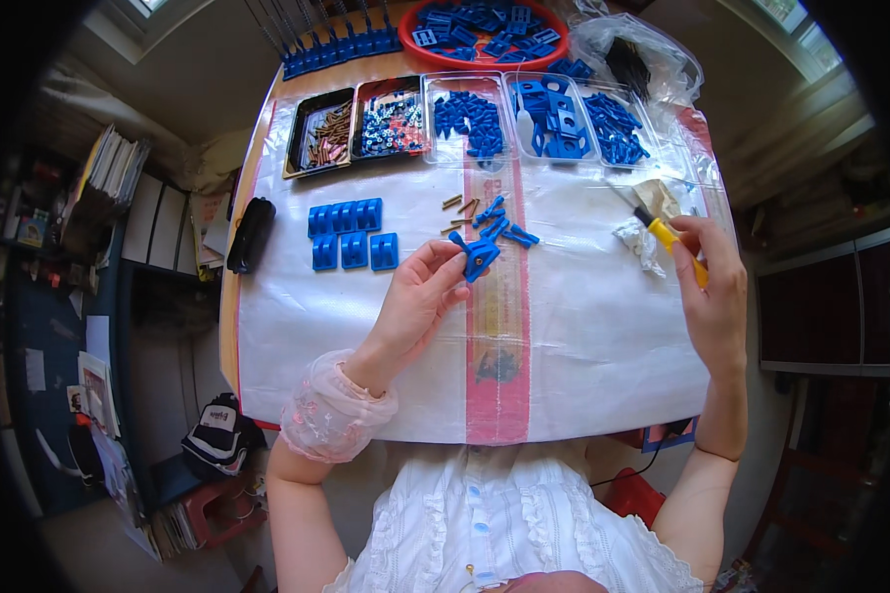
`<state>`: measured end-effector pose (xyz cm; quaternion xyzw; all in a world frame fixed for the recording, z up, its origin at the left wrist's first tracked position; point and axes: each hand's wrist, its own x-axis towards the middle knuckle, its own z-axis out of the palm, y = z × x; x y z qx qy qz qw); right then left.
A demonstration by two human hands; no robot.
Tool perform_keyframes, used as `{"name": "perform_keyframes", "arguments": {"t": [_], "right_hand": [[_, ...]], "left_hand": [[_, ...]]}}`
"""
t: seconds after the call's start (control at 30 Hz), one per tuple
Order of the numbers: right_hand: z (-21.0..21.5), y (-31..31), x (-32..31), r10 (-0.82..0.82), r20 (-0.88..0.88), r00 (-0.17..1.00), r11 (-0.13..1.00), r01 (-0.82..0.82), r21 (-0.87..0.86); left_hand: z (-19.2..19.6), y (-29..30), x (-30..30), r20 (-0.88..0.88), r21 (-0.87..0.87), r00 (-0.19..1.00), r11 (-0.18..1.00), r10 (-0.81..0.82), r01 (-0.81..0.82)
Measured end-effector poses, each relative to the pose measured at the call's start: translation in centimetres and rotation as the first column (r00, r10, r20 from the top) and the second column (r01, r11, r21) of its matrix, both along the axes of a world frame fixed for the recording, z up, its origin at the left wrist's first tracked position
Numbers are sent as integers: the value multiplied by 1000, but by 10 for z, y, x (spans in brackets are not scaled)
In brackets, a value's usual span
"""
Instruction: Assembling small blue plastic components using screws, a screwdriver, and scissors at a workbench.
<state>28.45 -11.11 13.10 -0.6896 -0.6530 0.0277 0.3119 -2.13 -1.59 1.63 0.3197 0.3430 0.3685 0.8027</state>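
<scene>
My left hand [415, 306] pinches a blue plastic bracket [480, 259] between thumb and fingers, over the middle of the table. A small brass-coloured spot shows on the bracket's side. Off to the right, my right hand [717, 287] is closed round a screwdriver [660, 231] with a yellow handle and black collar. Its thin shaft points up and left, away from the bracket. Just beyond my left hand lie several brass pins [453, 203] and small blue plastic pieces [493, 226]. To the left, blue brackets [354, 250] sit in two rows.
Along the far side stand black trays of brass pins [331, 136] and small metal parts [391, 124], then clear trays of blue pieces [470, 119]. Behind them is a red basin [405, 40]. A black case [253, 235] lies at the left edge, crumpled plastic [639, 243] near the screwdriver.
</scene>
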Motion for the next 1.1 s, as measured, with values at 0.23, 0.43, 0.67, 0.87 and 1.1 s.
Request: {"name": "perform_keyframes", "arguments": {"t": [0.23,0.43,0.67,0.87,1.1], "right_hand": [[-48,3,-40,298,-189,936,952,-277,129],[-71,-2,-53,337,-48,940,928,-323,184],[-71,-5,-57,353,53,934,903,-355,241],[-69,-6,-60,359,65,931,908,-365,208],[-72,-5,-61,352,101,930,903,-366,224]], "left_hand": [[-7,2,4,-27,65,999,997,43,-41],[-8,-4,4,-58,151,994,985,98,-88],[-6,-9,13,-76,301,982,943,171,-140],[-7,-11,16,-93,278,984,953,155,-124],[-7,-12,17,-101,290,984,950,148,-113]]}}
